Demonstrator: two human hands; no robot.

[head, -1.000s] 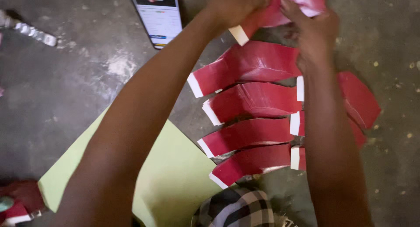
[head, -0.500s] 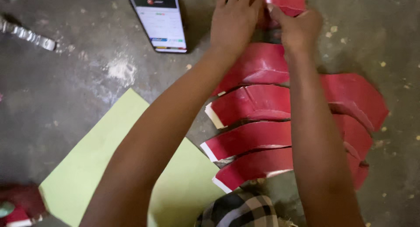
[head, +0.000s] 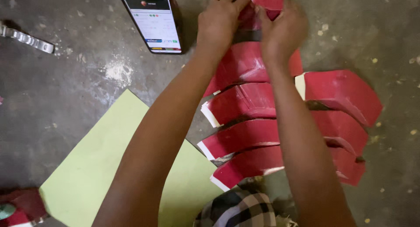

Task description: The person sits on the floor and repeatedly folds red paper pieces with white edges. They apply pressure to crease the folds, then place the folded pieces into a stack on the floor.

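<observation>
Both my hands meet at the top of the view on one folded red paper piece [head: 267,1]. My left hand [head: 221,19] grips its left side and my right hand [head: 282,30] pinches its right side. Below them, a row of several curved red paper pieces with white edges [head: 245,102] lies stacked in overlapping layers on the grey floor. More red pieces [head: 343,93] fan out on the right of my right forearm. My arms cover the middle of the stack.
A smartphone [head: 153,19] with a lit screen lies at the top left of the red stack. A pale green paper sheet [head: 96,165] lies at lower left. A metal watch band [head: 28,38] sits far left. Checked cloth [head: 238,209] shows at the bottom.
My hands and the red piece they hold have stayed at the top of the stack while the view shifted, so the phone and red pieces sit lower in frame.
</observation>
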